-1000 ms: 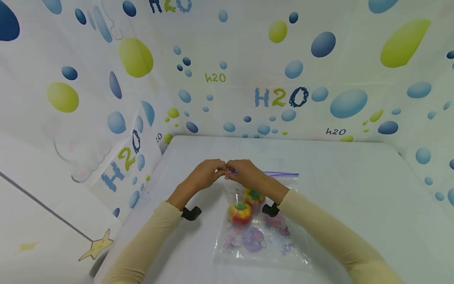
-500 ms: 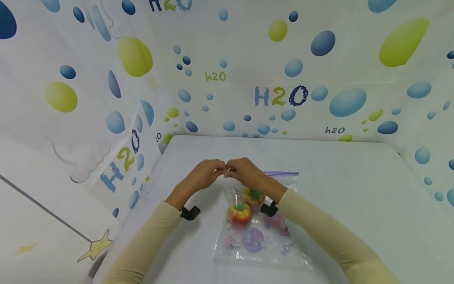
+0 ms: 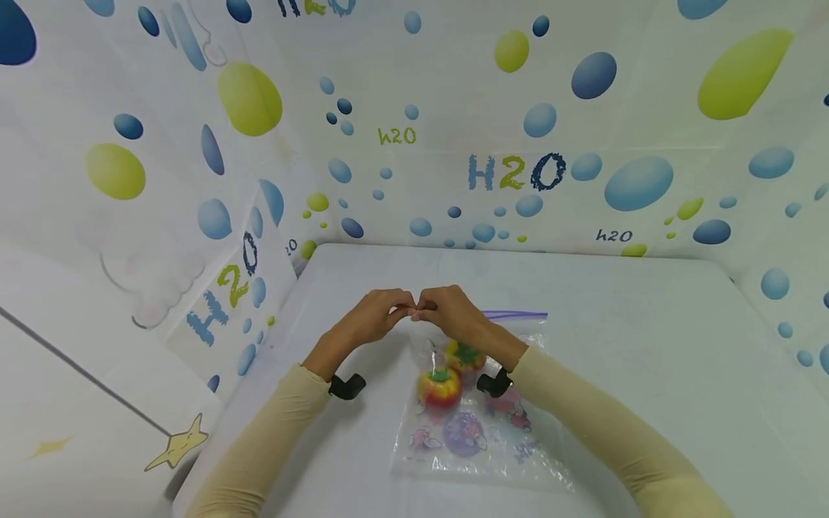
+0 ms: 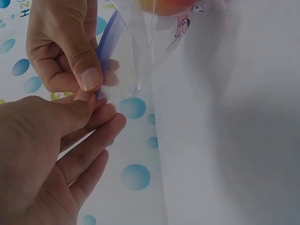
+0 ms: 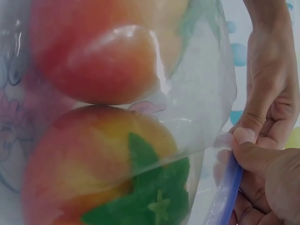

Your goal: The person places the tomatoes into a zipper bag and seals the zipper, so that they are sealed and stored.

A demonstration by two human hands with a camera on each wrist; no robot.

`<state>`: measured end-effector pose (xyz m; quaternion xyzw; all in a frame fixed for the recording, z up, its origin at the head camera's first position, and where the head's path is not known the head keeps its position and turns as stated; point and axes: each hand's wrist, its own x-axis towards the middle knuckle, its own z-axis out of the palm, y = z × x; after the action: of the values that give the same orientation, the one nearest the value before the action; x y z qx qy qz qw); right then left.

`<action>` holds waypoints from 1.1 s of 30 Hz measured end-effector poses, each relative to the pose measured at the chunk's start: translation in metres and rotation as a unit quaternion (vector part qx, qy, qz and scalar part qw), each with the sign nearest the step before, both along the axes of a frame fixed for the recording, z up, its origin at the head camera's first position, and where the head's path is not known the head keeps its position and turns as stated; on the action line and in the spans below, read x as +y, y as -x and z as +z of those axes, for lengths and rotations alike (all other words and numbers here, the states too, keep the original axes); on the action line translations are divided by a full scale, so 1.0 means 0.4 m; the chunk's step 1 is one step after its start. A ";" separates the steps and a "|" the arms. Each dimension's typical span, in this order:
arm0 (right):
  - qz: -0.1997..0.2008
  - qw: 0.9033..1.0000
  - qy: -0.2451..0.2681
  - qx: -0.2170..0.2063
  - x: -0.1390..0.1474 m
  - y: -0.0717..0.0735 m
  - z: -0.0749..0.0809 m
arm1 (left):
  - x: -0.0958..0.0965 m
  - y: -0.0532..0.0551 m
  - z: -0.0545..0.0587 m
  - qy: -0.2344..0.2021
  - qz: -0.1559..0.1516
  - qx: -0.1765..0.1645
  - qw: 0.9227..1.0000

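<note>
A clear zip bag (image 3: 479,467) with printed pictures lies on the table, its purple zip strip (image 3: 518,314) at the far edge. Inside are two red-and-yellow fruits with green leafy tops, a nearer fruit (image 3: 439,390) and a farther fruit (image 3: 463,355). At the bag's far left corner my left hand (image 3: 372,316) pinches the strip's end between thumb and index finger; its other fingers extend in the left wrist view. Right beside it, my right hand (image 3: 453,314) pinches the strip with its thumb on top and its fingers curled beneath. The fingertips nearly meet.
The bag rests on a white table (image 3: 648,360). Behind and to the left hangs a white curtain (image 3: 440,86) printed with blue and green drops. A dark camera mount sits on each wrist.
Both hands stay at the bag's corner and barely move. The right hand's knuckles have risen slightly, and the bit of purple strip seen by its fingers earlier is hidden in the head view.
</note>
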<state>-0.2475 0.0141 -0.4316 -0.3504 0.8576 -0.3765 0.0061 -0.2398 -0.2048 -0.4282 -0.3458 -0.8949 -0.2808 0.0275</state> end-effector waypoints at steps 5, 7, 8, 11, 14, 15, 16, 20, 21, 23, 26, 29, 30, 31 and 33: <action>0.006 1.000 0.015 0.003 0.008 0.000 -0.002 | 0.000 0.002 -0.006 -0.013 -0.015 0.004 1.000; 0.013 1.000 0.022 0.006 0.014 0.000 0.000 | -0.001 0.002 -0.007 -0.013 -0.017 0.006 1.000; 0.016 1.000 0.024 0.006 0.017 0.000 0.001 | -0.002 0.002 -0.006 -0.014 -0.017 0.007 1.000; 0.015 1.000 0.024 0.000 0.029 0.002 0.000 | -0.005 0.000 -0.005 -0.015 -0.017 0.011 1.000; 0.007 1.000 0.020 -0.017 0.040 0.005 -0.002 | -0.007 -0.003 -0.004 -0.022 -0.018 0.014 1.000; 0.003 1.000 0.019 -0.024 0.044 0.006 -0.002 | -0.007 -0.003 -0.005 -0.023 -0.018 0.016 0.999; -0.001 0.999 0.017 -0.029 0.046 0.006 -0.001 | -0.006 -0.003 -0.005 -0.023 -0.018 0.018 0.999; -0.008 0.999 0.010 -0.040 0.050 0.011 0.000 | 0.001 -0.004 -0.007 -0.013 -0.009 0.019 1.000; -0.008 0.999 0.007 -0.039 0.051 0.013 0.000 | 0.004 -0.004 -0.007 -0.010 -0.006 0.017 1.000; -0.005 0.999 0.002 -0.035 0.050 0.015 0.002 | 0.008 -0.006 -0.005 -0.001 0.003 0.012 1.000; -0.004 1.000 -0.005 -0.028 0.052 0.016 0.005 | 0.013 -0.009 -0.001 0.009 0.015 0.008 1.000; -0.006 1.000 -0.006 -0.025 0.054 0.015 0.008 | 0.020 -0.008 0.002 0.014 0.022 0.010 1.000; -0.006 1.000 -0.006 -0.025 0.055 0.014 0.007 | 0.022 -0.008 0.002 0.014 0.023 0.010 1.000; -0.005 1.000 -0.005 -0.026 0.055 0.014 0.007 | 0.024 -0.007 0.004 0.016 0.026 0.010 0.999; -0.001 1.000 -0.003 -0.024 0.056 0.015 0.005 | 0.027 -0.007 0.005 0.015 0.026 0.007 1.000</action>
<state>-0.2533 0.0364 -0.4298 -0.3405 0.8588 -0.3817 0.0272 -0.2370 -0.1939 -0.4262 -0.3245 -0.9076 -0.2640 0.0355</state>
